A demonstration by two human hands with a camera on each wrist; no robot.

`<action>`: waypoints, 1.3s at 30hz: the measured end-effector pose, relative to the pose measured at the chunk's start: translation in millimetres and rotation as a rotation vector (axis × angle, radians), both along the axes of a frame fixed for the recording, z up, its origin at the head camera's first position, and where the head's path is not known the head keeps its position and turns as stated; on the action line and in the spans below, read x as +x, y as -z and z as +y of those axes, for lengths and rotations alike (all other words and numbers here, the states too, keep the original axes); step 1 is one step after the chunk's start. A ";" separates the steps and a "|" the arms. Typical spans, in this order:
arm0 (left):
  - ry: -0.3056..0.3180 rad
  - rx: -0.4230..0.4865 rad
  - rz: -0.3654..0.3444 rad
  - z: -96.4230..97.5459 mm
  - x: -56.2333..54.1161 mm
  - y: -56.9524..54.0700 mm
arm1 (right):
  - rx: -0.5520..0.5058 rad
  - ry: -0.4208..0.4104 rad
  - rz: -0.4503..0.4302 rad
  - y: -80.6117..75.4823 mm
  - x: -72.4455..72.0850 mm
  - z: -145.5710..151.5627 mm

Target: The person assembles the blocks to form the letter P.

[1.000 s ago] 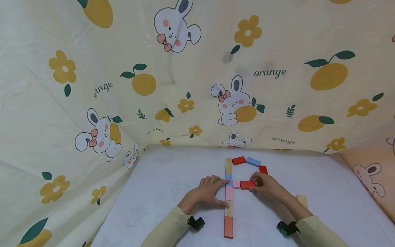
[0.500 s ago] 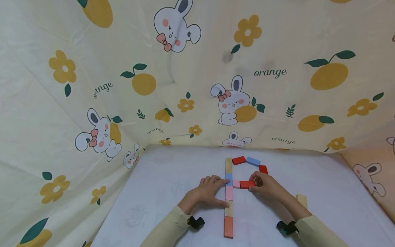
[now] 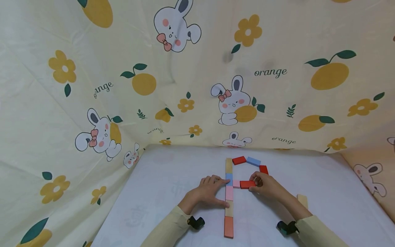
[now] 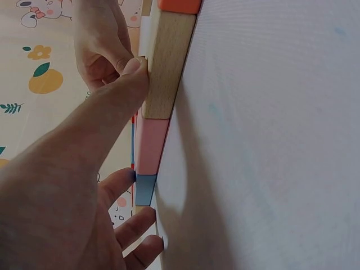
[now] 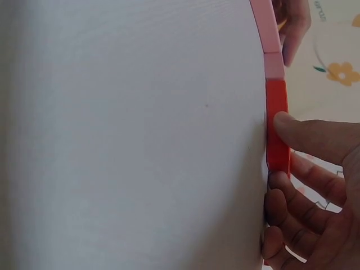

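A straight column of flat toy blocks runs down the table in the head view. My left hand [image 3: 211, 190] lies along its left side, fingers spread. Its thumb touches a natural wood block [image 4: 166, 67] and its index fingertip reaches the blue block [image 3: 229, 176]; the pink block [image 3: 229, 193] sits between these two. My right hand [image 3: 267, 186] pinches a red block [image 3: 247, 185], thumb on its near side, other fingers at its far side and right end. That red block meets a small pink block [image 5: 274, 66], which abuts the column.
Above, a red block [image 3: 239, 160], a blue block [image 3: 253, 161] and another red block [image 3: 263, 169] curve from the column's top wood block [image 3: 229, 165]. An orange block [image 3: 228, 227] ends the column. Another wood block [image 3: 302, 200] lies by the right forearm. Patterned cloth hangs behind.
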State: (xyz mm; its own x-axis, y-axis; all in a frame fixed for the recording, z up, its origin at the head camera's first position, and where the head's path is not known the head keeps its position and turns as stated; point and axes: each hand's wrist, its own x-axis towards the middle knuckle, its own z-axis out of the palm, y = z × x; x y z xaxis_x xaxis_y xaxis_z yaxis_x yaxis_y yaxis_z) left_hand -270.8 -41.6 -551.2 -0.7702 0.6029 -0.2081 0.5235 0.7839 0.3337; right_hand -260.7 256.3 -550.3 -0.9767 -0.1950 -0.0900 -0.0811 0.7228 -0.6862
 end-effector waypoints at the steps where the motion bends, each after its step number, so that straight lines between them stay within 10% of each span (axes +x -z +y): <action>1: 0.001 -0.001 0.002 0.0 -0.2 0.3 | -0.001 0.001 -0.003 -0.3 0.1 0.1; 28: 0.010 0.003 -0.010 -0.1 -1.7 1.9 | 0.039 -0.012 0.087 -37.0 48.2 70.7; 39: 0.010 -0.001 -0.009 0.8 0.1 -1.4 | 0.057 -0.050 0.198 -23.0 64.9 115.7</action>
State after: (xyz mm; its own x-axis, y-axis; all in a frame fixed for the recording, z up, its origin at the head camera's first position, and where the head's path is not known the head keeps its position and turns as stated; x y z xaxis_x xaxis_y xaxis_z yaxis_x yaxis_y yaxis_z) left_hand -270.7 -40.8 -549.8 -0.7623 0.6104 -0.2154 0.5285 0.7790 0.3374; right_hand -195.7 372.0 -527.3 -0.9655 -0.2441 0.0901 -0.2472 0.7519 -0.6111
